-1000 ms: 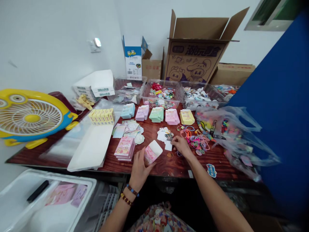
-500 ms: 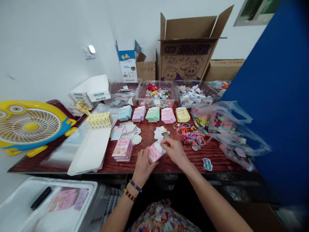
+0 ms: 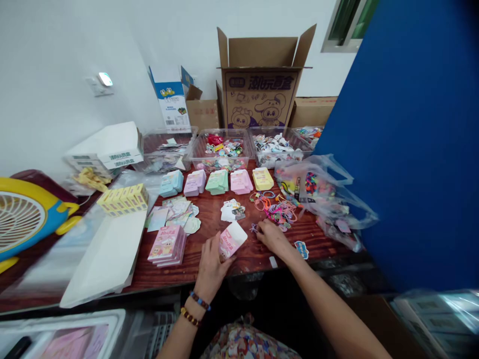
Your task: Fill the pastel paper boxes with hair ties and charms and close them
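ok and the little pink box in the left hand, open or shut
Open: the pink box in the left hand has its white top flap raised.

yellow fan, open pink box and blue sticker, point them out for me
fan [image 3: 19,214]: head view, its grille
pink box [image 3: 229,241]: head view, printed front
blue sticker [image 3: 301,250]: head view, its middle

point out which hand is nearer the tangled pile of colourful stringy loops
The right hand: it is at the near-left edge of the pile. The left hand is farther left, holding an open pink cardboard box.
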`<state>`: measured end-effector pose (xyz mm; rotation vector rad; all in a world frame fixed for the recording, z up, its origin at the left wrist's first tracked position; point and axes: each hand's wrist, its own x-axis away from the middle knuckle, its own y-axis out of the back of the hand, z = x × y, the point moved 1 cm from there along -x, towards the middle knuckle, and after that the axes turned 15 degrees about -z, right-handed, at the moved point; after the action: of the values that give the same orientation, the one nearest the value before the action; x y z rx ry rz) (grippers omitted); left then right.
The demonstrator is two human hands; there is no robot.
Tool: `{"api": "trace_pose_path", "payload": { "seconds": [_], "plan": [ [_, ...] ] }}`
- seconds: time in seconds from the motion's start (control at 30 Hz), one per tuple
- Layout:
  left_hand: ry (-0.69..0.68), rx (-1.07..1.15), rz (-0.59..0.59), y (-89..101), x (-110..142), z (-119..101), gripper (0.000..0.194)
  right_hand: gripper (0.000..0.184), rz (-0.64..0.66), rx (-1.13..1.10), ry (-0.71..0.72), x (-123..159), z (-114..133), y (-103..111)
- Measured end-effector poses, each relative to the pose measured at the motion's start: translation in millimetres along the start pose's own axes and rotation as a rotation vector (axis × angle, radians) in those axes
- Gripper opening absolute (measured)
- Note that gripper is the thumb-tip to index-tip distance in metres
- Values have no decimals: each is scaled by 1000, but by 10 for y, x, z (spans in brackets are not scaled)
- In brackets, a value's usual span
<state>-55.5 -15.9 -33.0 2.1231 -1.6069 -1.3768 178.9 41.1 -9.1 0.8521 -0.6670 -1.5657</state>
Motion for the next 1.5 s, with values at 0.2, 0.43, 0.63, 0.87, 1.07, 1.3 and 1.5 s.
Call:
{"api": "trace_pose_path", "payload": {
  "seconds": [0.2,0.43,0.63,0.87,1.07,1.3,1.5],
  "plan": [
    [-25,-132,78,23,-103,5,61,21,71,-255,-99,-127,-44,182],
    [-95,-125,196,-60,-146,-79,70,18,352,-682,-124,-64,218,356],
    [-35,-29,194,-121,-112,-86,74,18,262,-605,-34,-53,383,169],
    [-23,-24,151,-196,-146,-67,70,23,47,-374,254,89,567,304],
    [7,41,56,-193,-98,-71,65,26,36,-537,-37,-208,298,221],
    [155,106,-24,-156,35,-18,63,29,-199,-20,-96,-1271,-247,307],
    [182,110,-13,-187,31,21,65,29,-56,147,3,-1632,-322,170]
  ]
}}
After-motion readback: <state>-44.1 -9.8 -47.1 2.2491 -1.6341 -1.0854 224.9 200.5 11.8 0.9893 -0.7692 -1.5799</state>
